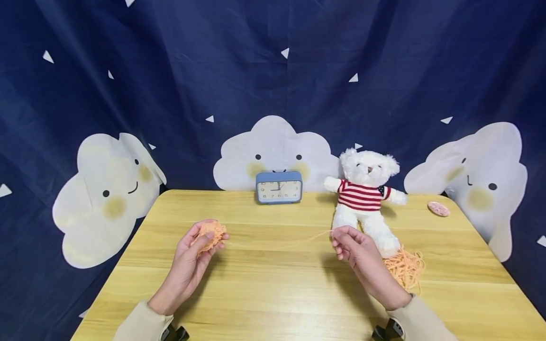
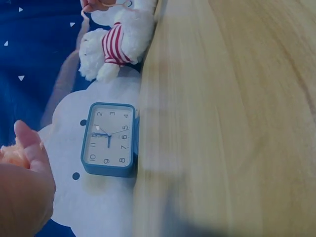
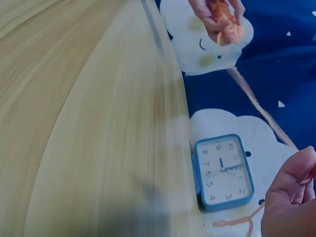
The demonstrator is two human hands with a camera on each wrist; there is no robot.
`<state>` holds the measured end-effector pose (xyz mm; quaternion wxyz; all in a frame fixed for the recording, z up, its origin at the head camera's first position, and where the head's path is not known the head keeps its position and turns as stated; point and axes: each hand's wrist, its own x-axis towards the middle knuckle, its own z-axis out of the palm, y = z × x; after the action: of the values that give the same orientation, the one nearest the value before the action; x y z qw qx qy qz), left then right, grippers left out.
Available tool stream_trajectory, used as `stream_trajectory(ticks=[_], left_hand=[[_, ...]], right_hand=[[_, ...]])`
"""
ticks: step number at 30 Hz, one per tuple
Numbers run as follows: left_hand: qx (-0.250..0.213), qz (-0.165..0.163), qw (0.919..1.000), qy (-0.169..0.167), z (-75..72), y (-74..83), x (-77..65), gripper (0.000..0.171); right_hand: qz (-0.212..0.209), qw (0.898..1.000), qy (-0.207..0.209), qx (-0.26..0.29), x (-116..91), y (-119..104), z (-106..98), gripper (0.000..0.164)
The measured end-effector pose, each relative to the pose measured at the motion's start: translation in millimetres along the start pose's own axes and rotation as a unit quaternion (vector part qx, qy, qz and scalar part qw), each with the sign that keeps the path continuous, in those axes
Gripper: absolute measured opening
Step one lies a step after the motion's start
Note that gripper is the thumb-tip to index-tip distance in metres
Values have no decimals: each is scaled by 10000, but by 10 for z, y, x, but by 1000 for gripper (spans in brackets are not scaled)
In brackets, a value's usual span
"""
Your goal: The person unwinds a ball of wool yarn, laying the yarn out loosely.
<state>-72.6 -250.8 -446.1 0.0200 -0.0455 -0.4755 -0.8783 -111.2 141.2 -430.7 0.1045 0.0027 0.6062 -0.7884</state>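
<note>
Head view: holds yarn ball point(image 1: 215, 231) in left hand point(image 1: 192, 260), with thumb across it and fingers bent round it, above table point(image 1: 273, 293); pinches strand point(image 1: 315, 236) between thumb and fingertips of right hand point(image 1: 358, 247). Shows, in this view alone, yarn heap point(image 1: 406, 270) at foot of bear point(image 1: 360, 196) and pink disc point(image 1: 439, 209). Left wrist view: shows just a sliver of yarn ball beside thumb. Right wrist view: exposes its outer side; adds loose yarn point(image 3: 232, 223) below right hand. Includes clock point(image 1: 279, 187) throughout.
</note>
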Motion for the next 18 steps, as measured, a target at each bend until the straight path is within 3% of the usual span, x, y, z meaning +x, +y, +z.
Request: stream_trajectory(ticks=[6, 10, 18], left_hand=[[203, 10, 9996, 188, -3, 13, 2, 37], [292, -26, 9995, 116, -11, 23, -1, 41], [212, -103, 9995, 212, -25, 40, -13, 27]], right_hand=[[-158, 9995, 170, 229, -34, -36, -216, 14], [-204, 9987, 224, 405, -60, -60, -389, 19], [-320, 9975, 304, 556, -87, -113, -689, 20]])
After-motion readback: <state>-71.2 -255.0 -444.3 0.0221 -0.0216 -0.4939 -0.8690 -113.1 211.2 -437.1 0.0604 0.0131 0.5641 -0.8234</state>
